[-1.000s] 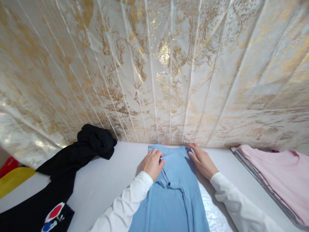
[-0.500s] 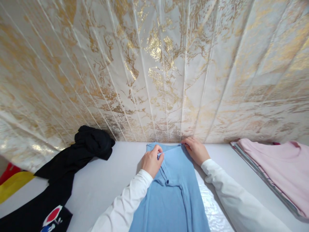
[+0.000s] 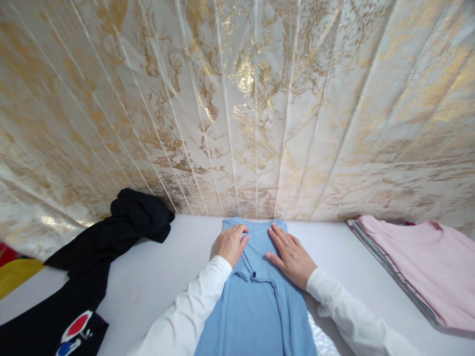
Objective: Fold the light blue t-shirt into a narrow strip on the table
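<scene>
Blue garment (image 3: 248,316) is lying on the white surface (image 3: 159,277), far end right under the left grip (image 3: 230,245) (curled, can't tell if it's pinching) and right grip (image 3: 296,258), spread flat.

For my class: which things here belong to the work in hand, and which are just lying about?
In the work: blue garment; left hand, on it; right hand, spread on it.

Lying about: black clothing; pink top; grey layers beneath it; yellow item; red item.
</scene>
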{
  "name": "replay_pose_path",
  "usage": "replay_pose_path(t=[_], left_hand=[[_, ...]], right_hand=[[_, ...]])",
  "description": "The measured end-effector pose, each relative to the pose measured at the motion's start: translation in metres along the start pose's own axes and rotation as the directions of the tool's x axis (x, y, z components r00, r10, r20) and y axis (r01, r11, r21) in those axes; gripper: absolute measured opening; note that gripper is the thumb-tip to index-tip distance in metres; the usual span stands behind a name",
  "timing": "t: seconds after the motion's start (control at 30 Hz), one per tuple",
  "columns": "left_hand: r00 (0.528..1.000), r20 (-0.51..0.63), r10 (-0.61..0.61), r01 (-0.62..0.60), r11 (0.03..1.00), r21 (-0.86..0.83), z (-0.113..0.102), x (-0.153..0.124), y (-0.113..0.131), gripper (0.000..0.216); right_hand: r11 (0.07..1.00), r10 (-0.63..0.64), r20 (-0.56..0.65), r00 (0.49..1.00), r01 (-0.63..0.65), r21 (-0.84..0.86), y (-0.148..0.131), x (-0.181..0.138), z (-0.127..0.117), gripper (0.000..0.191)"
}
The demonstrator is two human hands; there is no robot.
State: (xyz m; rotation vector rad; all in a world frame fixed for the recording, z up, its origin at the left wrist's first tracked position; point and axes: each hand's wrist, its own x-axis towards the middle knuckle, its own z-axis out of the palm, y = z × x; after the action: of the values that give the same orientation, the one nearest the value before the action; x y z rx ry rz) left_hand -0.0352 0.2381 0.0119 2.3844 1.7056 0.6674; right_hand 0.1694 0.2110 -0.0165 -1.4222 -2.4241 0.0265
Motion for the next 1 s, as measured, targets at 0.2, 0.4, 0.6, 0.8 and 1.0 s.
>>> replay_pose_path(t=[0.2,0.4,0.6,0.8,1.0], left_hand=[[0.999,-0.034,0.006,-0.006,1.000,-0.001,0.004,-0.001,-0.002,0.006],[0.991,-0.123,0.046,-0.053,0.997,-0.059,-0.003,-0.008,0.001,0.013],[0.963,-0.136,0.232,-0.246,0.965,-0.096,-0.039,-0.066,0.039,0.018],[0.839,0.104,0.534,-0.482,0.819,-0.310,-0.041,-0.162,0.080,0.013],[0.819,0.046,0.571,-0.568,0.820,-0.074,0.006,-0.211,0.089,0.005]], right_hand=[[0.995,-0.104,0.056,0.993,0.104,0.007,-0.024,-0.034,-0.012,0.063],[0.998,0.018,0.105,0.994,-0.012,-0.054,-0.034,-0.038,-0.008,0.073],[0.998,0.048,0.179,0.983,-0.043,-0.037,-0.031,-0.029,-0.012,0.078],[0.996,-0.012,0.146,0.989,-0.002,0.091,-0.036,-0.044,-0.030,0.069],[0.953,-0.206,0.138,0.969,0.167,0.254,-0.053,-0.088,-0.050,0.058]])
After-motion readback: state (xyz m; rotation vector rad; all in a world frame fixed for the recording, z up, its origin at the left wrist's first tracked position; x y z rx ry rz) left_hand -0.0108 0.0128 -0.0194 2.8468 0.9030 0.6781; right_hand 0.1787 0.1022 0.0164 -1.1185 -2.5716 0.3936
